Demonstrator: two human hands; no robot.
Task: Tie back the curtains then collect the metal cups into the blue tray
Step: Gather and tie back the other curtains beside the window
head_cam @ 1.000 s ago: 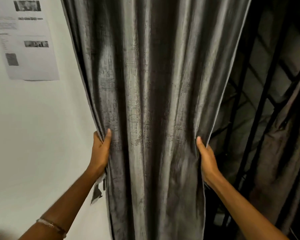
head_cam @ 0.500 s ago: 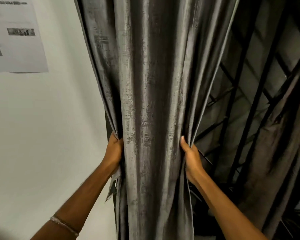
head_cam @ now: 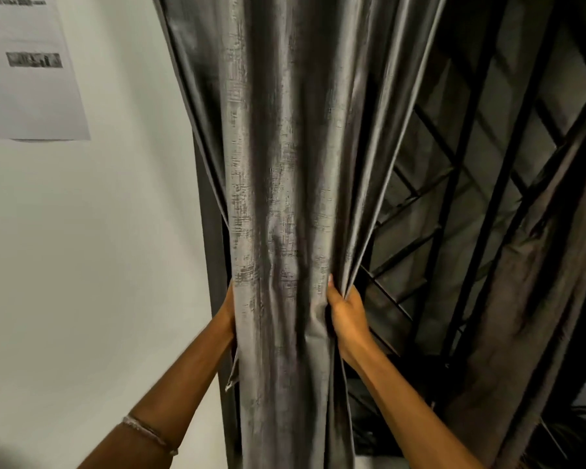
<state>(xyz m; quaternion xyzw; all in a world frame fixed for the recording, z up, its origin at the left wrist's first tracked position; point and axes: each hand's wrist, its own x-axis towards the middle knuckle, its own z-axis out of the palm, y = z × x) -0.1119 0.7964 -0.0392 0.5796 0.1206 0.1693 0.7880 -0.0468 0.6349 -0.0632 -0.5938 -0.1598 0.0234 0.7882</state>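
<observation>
The right hand (head_cam: 347, 314) has its fingers (head_cam: 332, 296) clamped on the curtain (head_cam: 285, 198) at its 3 o'clock edge. The left hand (head_cam: 229, 311) presses the 9 o'clock edge; its fingers are hidden behind the cloth, so their grip cannot be told. Between them the curtain hangs bunched into a narrow column beside the window bars (head_cam: 471, 198). No tie is on it yet. Cups and tray are out of sight, so nearly everything is left.

Shiny grey curtain (head_cam: 285, 198), hanging in vertical folds, gathered narrow at mid-height beside white wall.
</observation>
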